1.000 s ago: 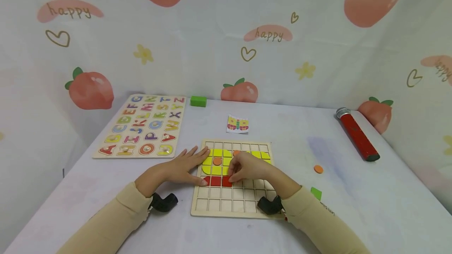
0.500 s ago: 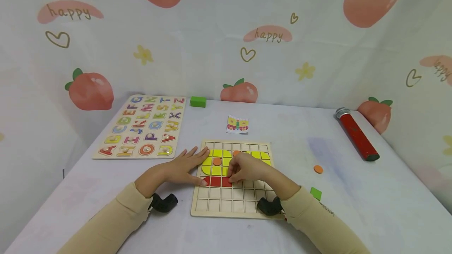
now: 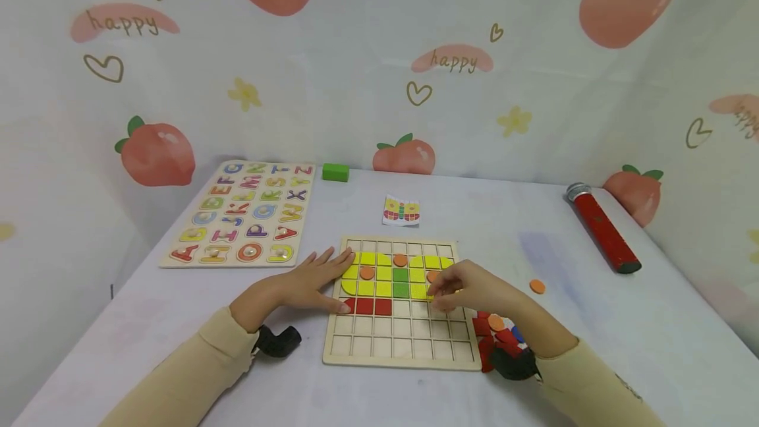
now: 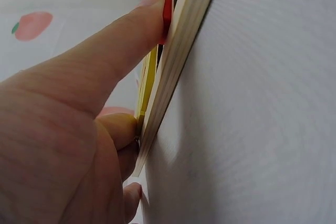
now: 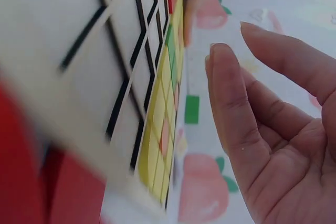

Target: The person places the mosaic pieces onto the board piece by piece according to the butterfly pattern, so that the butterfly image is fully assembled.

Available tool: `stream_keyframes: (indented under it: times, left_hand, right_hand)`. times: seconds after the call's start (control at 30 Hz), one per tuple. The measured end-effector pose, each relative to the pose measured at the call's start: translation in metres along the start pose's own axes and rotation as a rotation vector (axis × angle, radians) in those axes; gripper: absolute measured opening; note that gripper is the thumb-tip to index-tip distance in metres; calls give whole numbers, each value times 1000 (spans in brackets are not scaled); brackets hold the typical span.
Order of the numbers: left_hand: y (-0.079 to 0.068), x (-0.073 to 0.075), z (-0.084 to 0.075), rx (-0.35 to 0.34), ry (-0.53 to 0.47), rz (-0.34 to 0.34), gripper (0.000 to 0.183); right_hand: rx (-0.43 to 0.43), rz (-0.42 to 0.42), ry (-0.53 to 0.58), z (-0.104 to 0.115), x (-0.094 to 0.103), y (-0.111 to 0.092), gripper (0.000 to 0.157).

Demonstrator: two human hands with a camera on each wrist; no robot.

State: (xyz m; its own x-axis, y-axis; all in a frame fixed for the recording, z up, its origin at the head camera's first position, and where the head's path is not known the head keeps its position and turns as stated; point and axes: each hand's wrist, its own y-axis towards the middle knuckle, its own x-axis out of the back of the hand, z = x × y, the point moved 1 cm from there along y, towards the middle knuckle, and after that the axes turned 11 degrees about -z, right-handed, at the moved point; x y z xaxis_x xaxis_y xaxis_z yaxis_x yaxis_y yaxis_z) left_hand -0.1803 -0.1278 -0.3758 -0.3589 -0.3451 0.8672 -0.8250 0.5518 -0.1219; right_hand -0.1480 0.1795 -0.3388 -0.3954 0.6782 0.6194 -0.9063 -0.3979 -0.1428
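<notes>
A wooden grid board (image 3: pixel 402 362) lies in front of me in the head view. Yellow tiles (image 3: pixel 383 288) form two wing shapes on it, with green tiles (image 3: pixel 400 275) in between and orange discs (image 3: pixel 367 273) among them. Below the left wing runs a row of red tiles (image 3: pixel 365 306). My left hand (image 3: pixel 302 285) rests along the board's left edge with fingers spread; its thumb (image 4: pixel 121 40) touches the outermost red tile (image 4: pixel 167 11). Over the board's right half hovers my right hand (image 3: pixel 474 290), thumb and fingers apart with nothing between them in the right wrist view.
Loose red pieces (image 3: pixel 487 348) and an orange disc (image 3: pixel 496 323) lie against the board's right side. Another orange disc (image 3: pixel 537 286) sits farther right. A butterfly pattern card (image 3: pixel 401 211), alphabet board (image 3: pixel 237 216), green block (image 3: pixel 335 172) and red microphone (image 3: pixel 605 232) stand behind.
My right hand has let go of the third red tile and moved right, uncovering the green tiles and the loose pieces beside the board. The left hand keeps its place.
</notes>
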Motion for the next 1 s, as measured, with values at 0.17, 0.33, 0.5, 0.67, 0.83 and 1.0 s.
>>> stream_keyframes:
  times: [0.17,0.33,0.5,0.67,0.83,1.0]
  left_hand:
    - [0,0,0,4,0,-7,100]
    - [0,1,-1,6,9,-9,100]
    - [-1,1,-2,12,8,-5,101]
    - [0,1,0,9,17,-7,101]
    - [0,2,0,7,3,-3,101]
    - [1,2,-1,3,-2,3,100]
  right_hand:
    - [-60,-54,35,-13,18,-22,27]
    - [-72,-107,15,-27,34,-42,33]
    - [-140,-186,-5,-45,48,-63,37]
    - [-230,-244,-41,-65,57,-81,38]
    - [-303,-250,-34,-84,61,-93,40]
    - [-346,-263,-10,-98,63,-100,43]
